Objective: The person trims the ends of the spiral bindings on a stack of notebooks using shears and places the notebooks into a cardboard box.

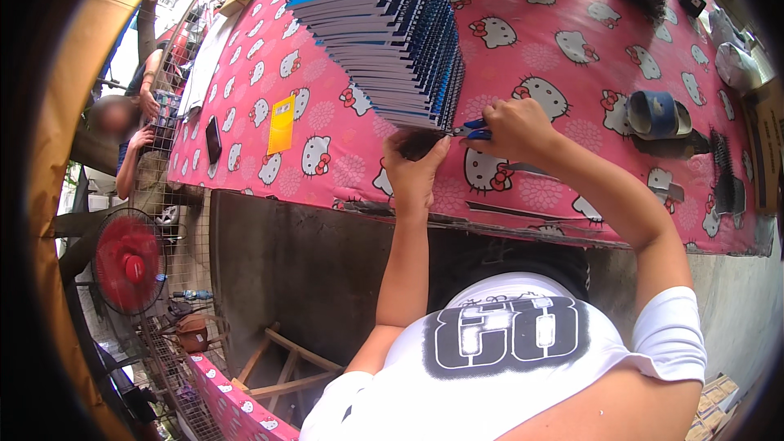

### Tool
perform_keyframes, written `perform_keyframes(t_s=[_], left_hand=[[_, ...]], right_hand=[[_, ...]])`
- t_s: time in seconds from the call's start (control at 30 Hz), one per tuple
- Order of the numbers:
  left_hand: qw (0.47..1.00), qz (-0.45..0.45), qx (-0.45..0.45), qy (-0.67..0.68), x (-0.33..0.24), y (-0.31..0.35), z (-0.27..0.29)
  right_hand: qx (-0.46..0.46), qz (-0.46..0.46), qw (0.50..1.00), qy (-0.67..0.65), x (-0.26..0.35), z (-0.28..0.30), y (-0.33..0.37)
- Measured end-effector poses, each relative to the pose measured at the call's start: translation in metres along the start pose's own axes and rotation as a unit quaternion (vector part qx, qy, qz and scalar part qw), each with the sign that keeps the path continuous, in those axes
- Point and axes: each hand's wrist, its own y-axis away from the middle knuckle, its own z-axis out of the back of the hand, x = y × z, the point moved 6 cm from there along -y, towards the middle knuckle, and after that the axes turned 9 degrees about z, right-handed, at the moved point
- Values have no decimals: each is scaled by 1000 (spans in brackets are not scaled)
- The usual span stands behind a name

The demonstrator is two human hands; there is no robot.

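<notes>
**Right hand on pliers at the notebook stack**

We note coloured lettering on the blue top cover of the spiral-bound notebook stack, and large dark numerals on the white shirt. The stack stands on the pink cat-print desk, directly beyond both hands. The right hand's grip is closed round blue-handled pliers, tips at the stack's near corner. The left hand's grip is curved, thumb and fingers apart at the near end; we cannot tell whether it pinches. We count one phone and one yellow booklet.
</notes>
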Motion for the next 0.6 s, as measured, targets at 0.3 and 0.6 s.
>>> perform_keyframes(t_s=[0.3, 0.6], left_hand=[[999, 40, -13, 2, -5, 2, 4], [991, -82, 5, -108, -2, -1, 1]], right_hand=[[32, -4, 999, 37, -4, 3, 8], [63, -2, 997, 54, 2, -3, -5]])
